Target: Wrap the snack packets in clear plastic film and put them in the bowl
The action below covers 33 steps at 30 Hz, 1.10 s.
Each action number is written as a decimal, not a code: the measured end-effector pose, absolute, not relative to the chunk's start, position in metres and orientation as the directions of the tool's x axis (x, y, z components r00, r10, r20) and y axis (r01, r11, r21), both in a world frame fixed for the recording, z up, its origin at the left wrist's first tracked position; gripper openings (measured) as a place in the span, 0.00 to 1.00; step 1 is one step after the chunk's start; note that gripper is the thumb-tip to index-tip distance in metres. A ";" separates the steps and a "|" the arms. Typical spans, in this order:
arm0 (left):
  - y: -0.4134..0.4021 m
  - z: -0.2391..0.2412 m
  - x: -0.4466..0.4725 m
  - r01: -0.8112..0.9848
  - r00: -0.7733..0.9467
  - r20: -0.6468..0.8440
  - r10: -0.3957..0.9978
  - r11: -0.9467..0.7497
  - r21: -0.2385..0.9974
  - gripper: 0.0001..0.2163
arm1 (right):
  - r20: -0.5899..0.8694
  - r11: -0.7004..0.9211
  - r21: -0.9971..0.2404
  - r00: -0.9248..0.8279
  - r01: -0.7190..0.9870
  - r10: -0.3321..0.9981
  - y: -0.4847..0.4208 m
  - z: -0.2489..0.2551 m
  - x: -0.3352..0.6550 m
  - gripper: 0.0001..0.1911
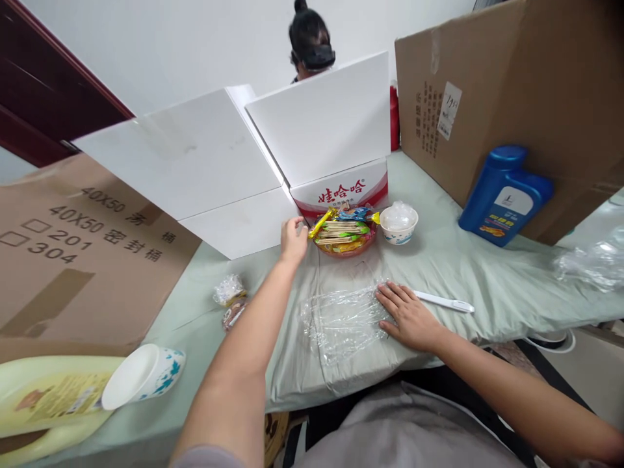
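My left hand (293,239) is stretched forward with its fingers curled at the left edge of a red bowl (347,248) heaped with wrapped sweets and wooden sticks; whether it holds anything is hidden. My right hand (408,317) lies flat, fingers spread, on the right edge of a crumpled sheet of clear plastic film (338,320) spread on the pale green cloth (453,273). A white pen-like tool (446,302) lies just right of that hand. A small white bowl (398,225) covered with film stands right of the red bowl.
White foam boards (205,162) and a printed carton (341,192) stand behind the bowls, with a person beyond them. A large cardboard box (517,84) and blue bottle (503,195) are at right. Cardboard (73,253), a tipped cup (141,376), a yellow bottle (43,400) and wrapped snacks (230,298) lie at left.
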<state>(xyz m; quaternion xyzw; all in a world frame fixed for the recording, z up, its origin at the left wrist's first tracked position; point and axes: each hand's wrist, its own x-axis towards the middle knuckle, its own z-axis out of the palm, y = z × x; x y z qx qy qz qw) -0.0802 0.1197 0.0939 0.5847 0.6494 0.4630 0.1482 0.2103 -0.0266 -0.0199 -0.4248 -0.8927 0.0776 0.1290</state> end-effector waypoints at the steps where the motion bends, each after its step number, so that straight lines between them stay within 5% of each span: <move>1: 0.100 0.091 -0.076 0.643 -0.281 0.397 0.874 -0.136 0.754 0.14 | 0.165 0.623 -0.245 -0.601 0.743 0.782 -0.027 -0.020 0.210 0.34; 3: 0.053 0.078 -0.062 0.742 -0.111 0.501 0.858 -0.264 0.616 0.11 | 0.165 0.615 -0.237 -0.593 0.752 0.788 -0.027 -0.020 0.210 0.35; 7: -0.038 0.033 -0.034 0.771 0.449 0.196 0.871 -0.489 0.407 0.12 | 0.167 0.600 -0.219 -0.576 0.770 0.800 -0.028 -0.024 0.209 0.37; 11: -0.068 -0.002 -0.047 0.923 0.350 0.069 0.934 -0.357 0.147 0.24 | 0.161 0.564 -0.204 -0.541 0.800 0.825 -0.028 -0.028 0.208 0.39; 14: -0.070 -0.007 -0.072 0.975 0.181 0.217 0.959 -0.204 0.086 0.20 | 0.164 0.557 -0.207 -0.533 0.804 0.830 -0.029 -0.023 0.209 0.37; 17: -0.083 0.000 -0.085 0.941 0.246 0.350 0.904 -0.309 0.139 0.14 | 0.219 0.624 -0.236 -0.585 0.745 0.781 -0.034 -0.011 0.213 0.29; 22: -0.118 0.006 -0.081 0.764 0.527 0.225 0.819 -0.573 0.296 0.12 | 0.143 0.744 -0.337 -0.750 0.577 0.646 -0.047 0.006 0.229 0.35; 27: -0.135 0.009 -0.090 0.709 0.450 0.226 0.864 -0.500 0.498 0.08 | 0.062 0.723 -0.448 -0.788 0.526 0.612 -0.060 0.018 0.250 0.13; 33: -0.131 0.026 -0.095 0.683 0.250 0.037 0.968 -0.204 0.701 0.06 | 0.043 0.570 -0.651 -0.725 0.502 0.687 -0.063 0.035 0.256 0.12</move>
